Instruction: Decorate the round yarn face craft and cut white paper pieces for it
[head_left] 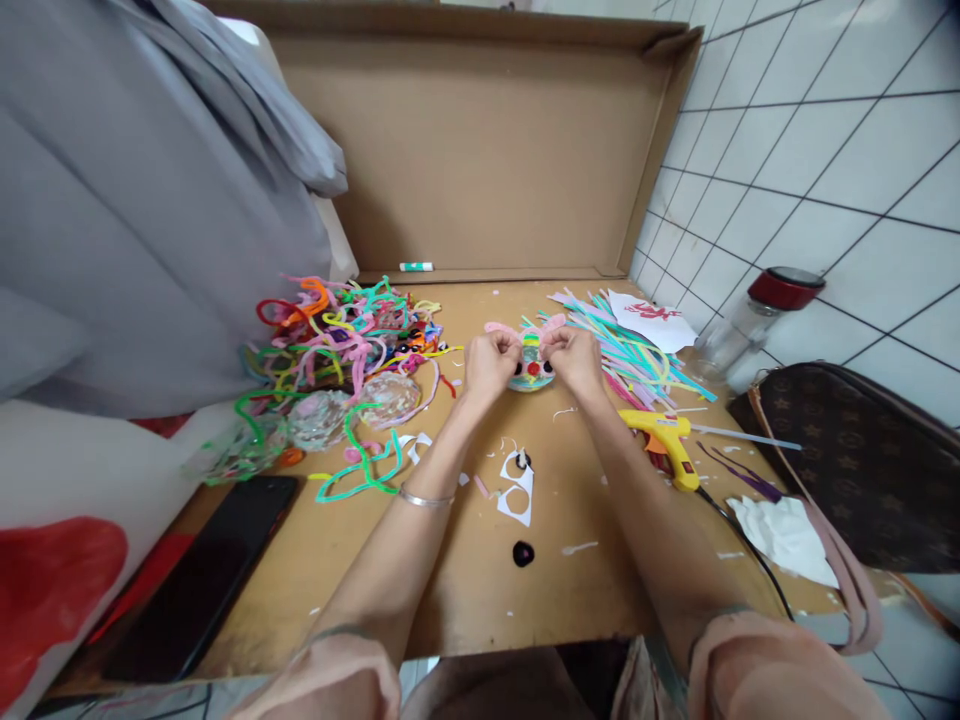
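Near the middle of the table, a small pipe-cleaner animal face (532, 369) shows pink ears, dark eyes, a red nose and a green-yellow band. My left hand (491, 362) pinches its left side below one ear. On the opposite side, my right hand (573, 357) has its fingers closed at the base of the other ear. My fingertips cover part of the face. Closer to me lie a white paper scrap with round holes (516, 500) and a black coiled disc (523, 553).
Left of my hands is a tangled pile of colourful pipe cleaners (352, 340), with a black phone (206, 575) nearer me. Straight pipe cleaners (637, 350), a yellow glue gun (667, 440), a red-lidded jar (757, 320) and a brown bag (862, 450) are at right. Cardboard (495, 150) stands behind.
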